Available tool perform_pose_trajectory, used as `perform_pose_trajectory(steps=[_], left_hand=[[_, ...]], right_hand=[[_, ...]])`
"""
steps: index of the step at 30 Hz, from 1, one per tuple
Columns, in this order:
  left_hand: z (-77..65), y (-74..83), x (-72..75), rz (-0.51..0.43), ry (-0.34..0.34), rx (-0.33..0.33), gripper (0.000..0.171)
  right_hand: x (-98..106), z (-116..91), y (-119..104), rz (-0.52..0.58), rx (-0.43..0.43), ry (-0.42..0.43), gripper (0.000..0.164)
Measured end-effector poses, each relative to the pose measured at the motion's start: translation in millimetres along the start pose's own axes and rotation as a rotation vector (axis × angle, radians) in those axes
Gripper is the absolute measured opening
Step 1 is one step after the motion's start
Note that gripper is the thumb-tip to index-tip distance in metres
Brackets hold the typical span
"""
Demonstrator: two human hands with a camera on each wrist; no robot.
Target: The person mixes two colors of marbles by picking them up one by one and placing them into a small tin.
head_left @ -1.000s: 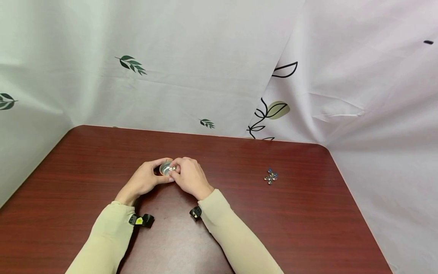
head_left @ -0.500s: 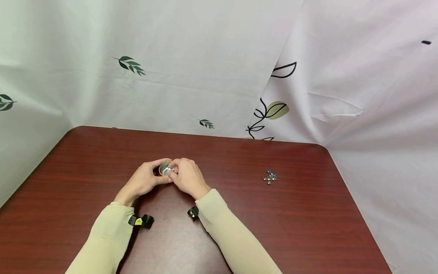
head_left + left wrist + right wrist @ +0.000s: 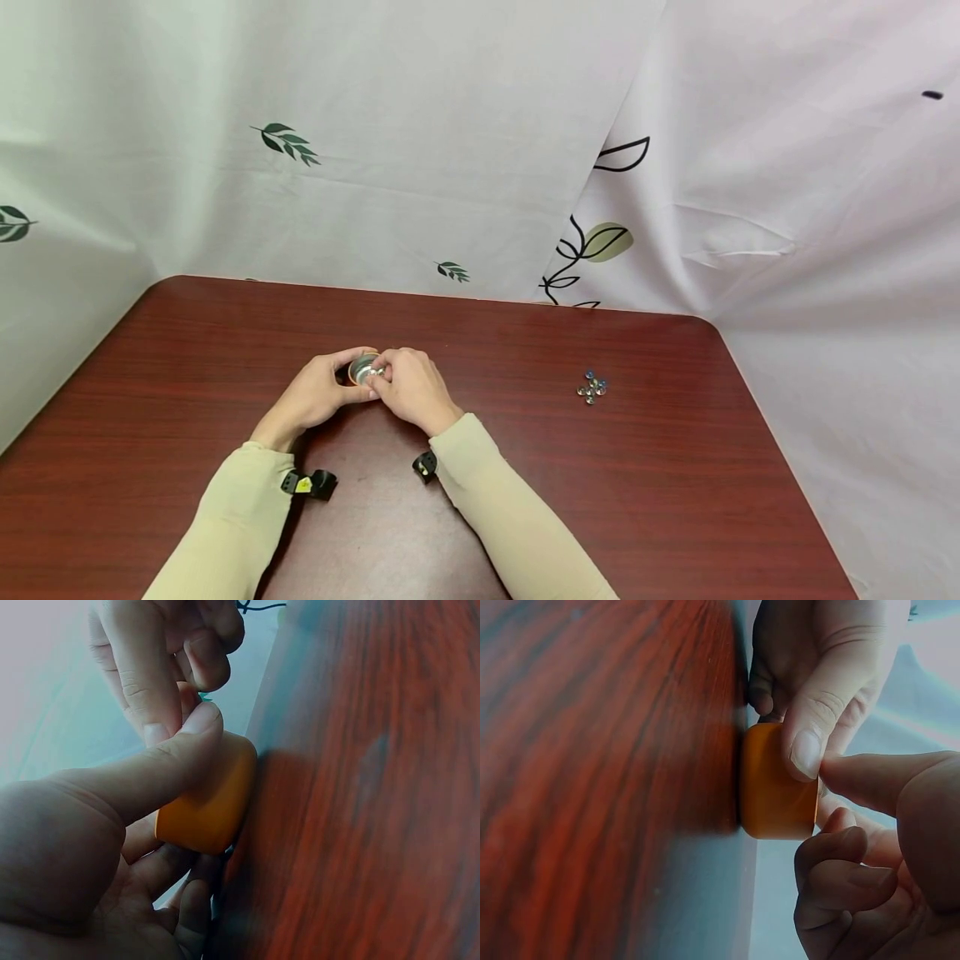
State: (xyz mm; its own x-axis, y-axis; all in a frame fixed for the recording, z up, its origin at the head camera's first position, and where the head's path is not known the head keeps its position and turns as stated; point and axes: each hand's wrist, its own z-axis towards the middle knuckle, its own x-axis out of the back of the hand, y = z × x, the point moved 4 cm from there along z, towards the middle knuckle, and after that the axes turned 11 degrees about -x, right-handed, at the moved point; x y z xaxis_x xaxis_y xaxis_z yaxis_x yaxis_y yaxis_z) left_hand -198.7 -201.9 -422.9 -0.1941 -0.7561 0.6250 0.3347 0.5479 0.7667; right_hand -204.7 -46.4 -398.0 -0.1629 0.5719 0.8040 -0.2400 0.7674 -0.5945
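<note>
A small round cup (image 3: 362,368), orange outside and silvery inside, stands on the table. My left hand (image 3: 318,390) grips it, thumb on the near side and fingers round the far side. In the left wrist view that thumb lies along the orange wall (image 3: 214,799). My right hand (image 3: 414,387) reaches over the cup's opening with curled fingers. Small shiny beads (image 3: 374,372) show at its thumb and fingertips, which pinch at the mouth of the cup. The right wrist view has its thumb right at the rim of the orange cup (image 3: 772,787); the fingertips inside are hidden.
Several small glassy beads (image 3: 592,387), some bluish, lie in a loose cluster on the right part of the reddish-brown table (image 3: 660,467). A white cloth (image 3: 390,167) with leaf prints hangs behind the table's back edge. Each wrist wears a black camera strap.
The right fingertips shift slightly over the cup's opening, and the shiny beads at them move a little. The left hand and cup keep their place, as does the bead cluster.
</note>
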Motion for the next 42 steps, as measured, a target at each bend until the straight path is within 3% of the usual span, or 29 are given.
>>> perform_pose_trajectory(steps=[23,42], left_hand=[[0.4,1.0,-0.3,-0.002,0.009,-0.017,0.059],[0.5,-1.5,-1.8,-0.006,0.019,0.003,0.058]], right_hand=[[8,-3,2,0.022,-0.007,0.016,0.014],[28,-13,17,0.059,-0.018,0.055,0.013]])
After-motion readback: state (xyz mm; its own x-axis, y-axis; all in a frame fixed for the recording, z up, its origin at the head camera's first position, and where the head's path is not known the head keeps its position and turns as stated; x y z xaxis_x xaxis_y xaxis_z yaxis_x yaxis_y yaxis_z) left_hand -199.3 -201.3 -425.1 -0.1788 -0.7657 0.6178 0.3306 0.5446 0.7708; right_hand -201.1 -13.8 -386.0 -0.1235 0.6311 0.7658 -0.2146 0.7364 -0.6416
